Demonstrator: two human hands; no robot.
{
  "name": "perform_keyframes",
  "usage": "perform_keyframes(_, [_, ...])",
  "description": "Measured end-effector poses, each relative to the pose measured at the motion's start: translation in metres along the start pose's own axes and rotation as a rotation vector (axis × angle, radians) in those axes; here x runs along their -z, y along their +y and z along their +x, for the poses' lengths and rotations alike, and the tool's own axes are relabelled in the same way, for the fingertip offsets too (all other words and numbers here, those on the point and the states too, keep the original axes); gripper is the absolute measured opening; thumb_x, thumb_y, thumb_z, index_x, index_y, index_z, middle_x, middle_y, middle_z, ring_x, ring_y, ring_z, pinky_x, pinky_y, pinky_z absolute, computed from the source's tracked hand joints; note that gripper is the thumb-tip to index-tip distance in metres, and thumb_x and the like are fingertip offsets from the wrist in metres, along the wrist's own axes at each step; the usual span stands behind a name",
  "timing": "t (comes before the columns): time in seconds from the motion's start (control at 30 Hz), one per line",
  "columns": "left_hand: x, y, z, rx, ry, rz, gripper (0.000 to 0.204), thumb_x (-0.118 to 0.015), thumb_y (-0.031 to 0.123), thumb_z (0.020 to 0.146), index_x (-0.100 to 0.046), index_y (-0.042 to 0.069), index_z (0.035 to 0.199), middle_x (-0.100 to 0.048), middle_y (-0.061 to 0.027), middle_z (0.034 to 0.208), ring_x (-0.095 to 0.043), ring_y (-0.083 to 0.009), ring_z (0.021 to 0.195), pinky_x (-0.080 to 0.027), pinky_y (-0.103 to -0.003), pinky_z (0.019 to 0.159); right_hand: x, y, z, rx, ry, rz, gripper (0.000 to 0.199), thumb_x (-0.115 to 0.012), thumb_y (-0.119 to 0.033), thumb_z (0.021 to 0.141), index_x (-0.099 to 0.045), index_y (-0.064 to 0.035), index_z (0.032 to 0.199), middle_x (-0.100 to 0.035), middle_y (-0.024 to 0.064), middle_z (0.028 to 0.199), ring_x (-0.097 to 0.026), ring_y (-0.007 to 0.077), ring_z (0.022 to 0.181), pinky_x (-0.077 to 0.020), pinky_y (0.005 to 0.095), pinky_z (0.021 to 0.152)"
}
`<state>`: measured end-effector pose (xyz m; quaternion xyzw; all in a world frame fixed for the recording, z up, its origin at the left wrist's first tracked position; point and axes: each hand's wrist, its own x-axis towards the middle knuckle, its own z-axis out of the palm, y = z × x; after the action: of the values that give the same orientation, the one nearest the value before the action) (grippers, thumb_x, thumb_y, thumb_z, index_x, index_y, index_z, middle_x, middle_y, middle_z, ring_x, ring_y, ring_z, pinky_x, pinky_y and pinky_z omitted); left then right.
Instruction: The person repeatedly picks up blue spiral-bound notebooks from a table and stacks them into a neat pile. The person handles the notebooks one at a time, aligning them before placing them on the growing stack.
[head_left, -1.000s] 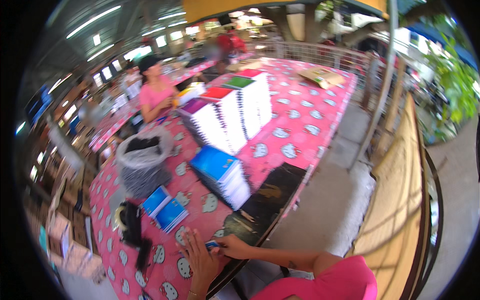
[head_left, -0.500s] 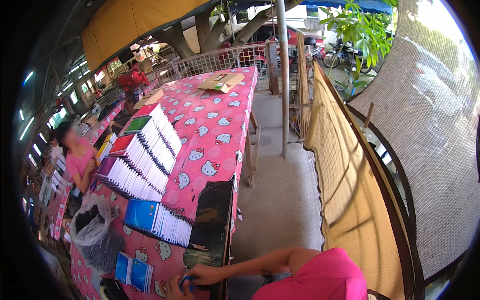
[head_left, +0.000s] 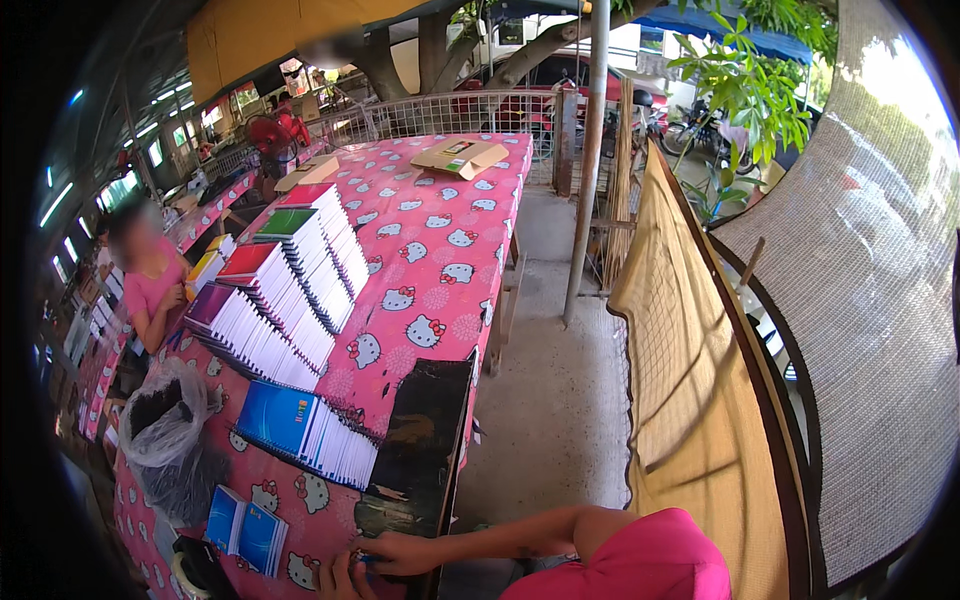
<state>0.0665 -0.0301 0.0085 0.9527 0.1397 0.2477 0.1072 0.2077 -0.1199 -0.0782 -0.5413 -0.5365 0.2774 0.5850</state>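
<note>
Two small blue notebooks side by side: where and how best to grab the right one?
I'd pinch the right-hand small notebook by its right long edge, coming from the right. It lies cover up, and that edge looks free, facing the left hand across bare tablecloth; its left side sits close to the other small notebook.

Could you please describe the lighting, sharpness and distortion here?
Head view: the grey mesh screen is washed out on top; shadows stripe the yellow cloth; the stacked blue notebooks look fairly sharp; the left hand is cropped; fisheye bows edges and blackens corners.
</note>
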Motion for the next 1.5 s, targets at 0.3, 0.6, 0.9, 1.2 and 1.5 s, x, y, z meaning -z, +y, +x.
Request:
perform_keyframes(0.3, [0.022,0.019,0.009,0.244,-0.345,0.096,0.035,-0.061,0.033,0.099,-0.067,0.004,0.117,-0.069,-0.0235,0.105,-0.065,-0.0438,0.095,-0.052,-0.048,0.083,-0.006,0.006,0.001,0.030,0.076,-0.082,0.038,-0.061,-0.009,0.088,-0.056,-0.0026,0.124,-0.066,0.0211,0.108,-0.064,0.0414,0.101,-0.0499,0.0456,0.086])
perform_keyframes(0.6, [0.001,-0.009,-0.011,0.201,-0.049,0.039,0.018,-0.062,0.022,0.096,-0.064,0.005,0.100,-0.065,-0.0158,0.088,-0.063,-0.0383,0.082,-0.048,-0.047,0.075,0.000,0.000,0.004,0.105,0.138,0.000,0.026,-0.068,-0.011,0.091,-0.066,-0.0039,0.116,-0.069,0.0145,0.109,-0.069,0.0287,0.094,-0.0531,0.0359,0.084])
perform_keyframes(0.9, [-0.002,-0.006,-0.005,0.139,0.106,0.002,0.015,-0.067,0.017,0.092,-0.065,0.003,0.098,-0.065,-0.0166,0.086,-0.062,-0.0389,0.080,-0.048,-0.047,0.074,0.016,-0.017,0.012,-0.119,0.041,0.148,0.033,-0.071,-0.010,0.092,-0.066,-0.0041,0.125,-0.069,0.0072,0.111,-0.066,0.0128,0.099,-0.0552,0.0281,0.081])
perform_keyframes(1.2, [-0.007,-0.007,-0.009,0.160,0.119,0.006,0.018,-0.068,0.017,0.091,-0.064,0.004,0.102,-0.066,-0.0139,0.088,-0.063,-0.0361,0.083,-0.048,-0.045,0.078,0.036,-0.013,0.026,-0.097,-0.056,0.078,0.027,-0.070,-0.011,0.093,-0.067,0.0005,0.117,-0.071,0.0106,0.103,-0.070,0.0155,0.090,-0.0575,0.0298,0.077])
perform_keyframes(1.5, [-0.004,-0.001,-0.021,0.134,0.181,0.056,0.017,-0.066,0.015,0.091,-0.067,0.005,0.104,-0.066,-0.0131,0.093,-0.062,-0.0334,0.086,-0.047,-0.045,0.081,0.039,-0.017,0.034,-0.092,-0.192,0.094,0.027,-0.069,-0.014,0.095,-0.068,0.0015,0.116,-0.072,0.0087,0.100,-0.067,0.0106,0.091,-0.0550,0.0280,0.080])
